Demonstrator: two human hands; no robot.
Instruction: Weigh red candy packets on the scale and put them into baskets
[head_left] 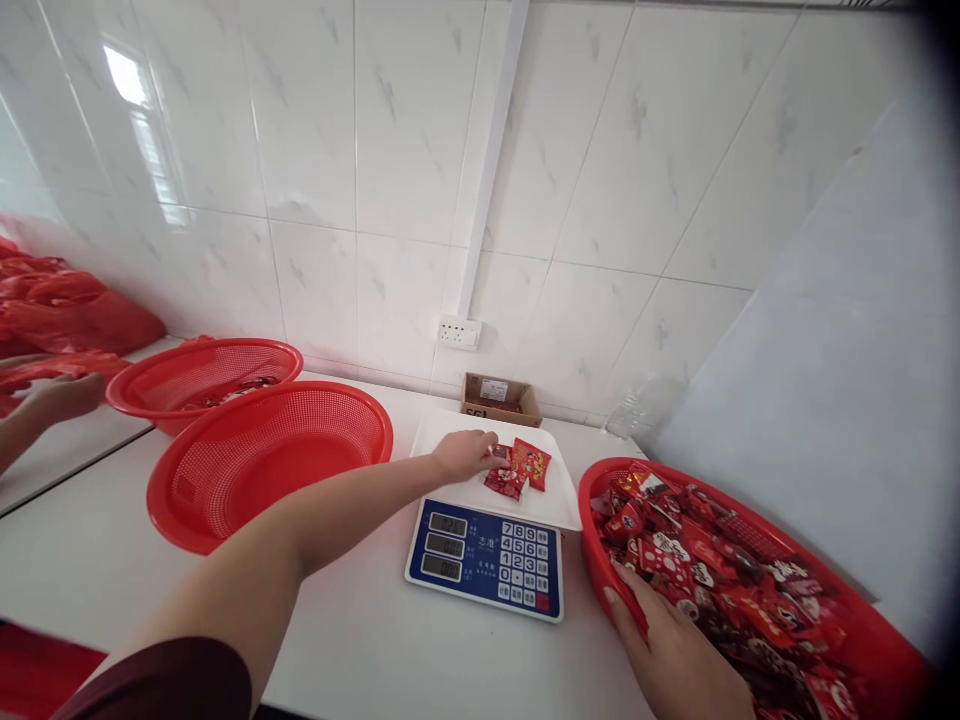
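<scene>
My left hand (465,455) reaches over the white pan of a blue-faced weighing scale (487,560) and pinches a small red candy packet (501,458). A few more red packets (529,465) lie on the pan beside it. My right hand (667,640) rests on the near rim of a red basket (877,640) that is full of red and white wrapped candies (712,570). Its fingers lie flat along the rim.
Two empty-looking red mesh baskets (262,460) (202,375) sit to the left on the white table. A small cardboard box (499,397) stands against the tiled wall under a socket (459,332). Another person's hand (56,395) reaches among red bags (67,310) at far left.
</scene>
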